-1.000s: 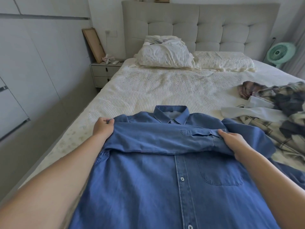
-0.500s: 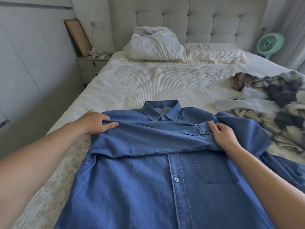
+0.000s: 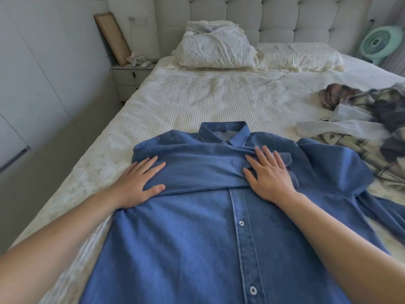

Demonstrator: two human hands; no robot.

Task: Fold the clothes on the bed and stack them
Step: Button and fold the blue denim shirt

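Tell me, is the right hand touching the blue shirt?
Touching. The head view shows the right hand pressed flat, fingers spread, on the blue shirt's folded sleeve.

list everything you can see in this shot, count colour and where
denim shirt: 1, blue, front of bed, one sleeve folded across chest
unfolded clothes pile: 1 heap, plaid, white and dark, right side of bed
bed: 1, cream cover
pillows: 2, off-white, at headboard
headboard: 1, grey, tufted
nightstand: 1, pale grey, left of bed
picture frame: 1, wooden, leaning on wall
fan: 1, mint green, far right
left hand: flat on sleeve
right hand: flat on sleeve
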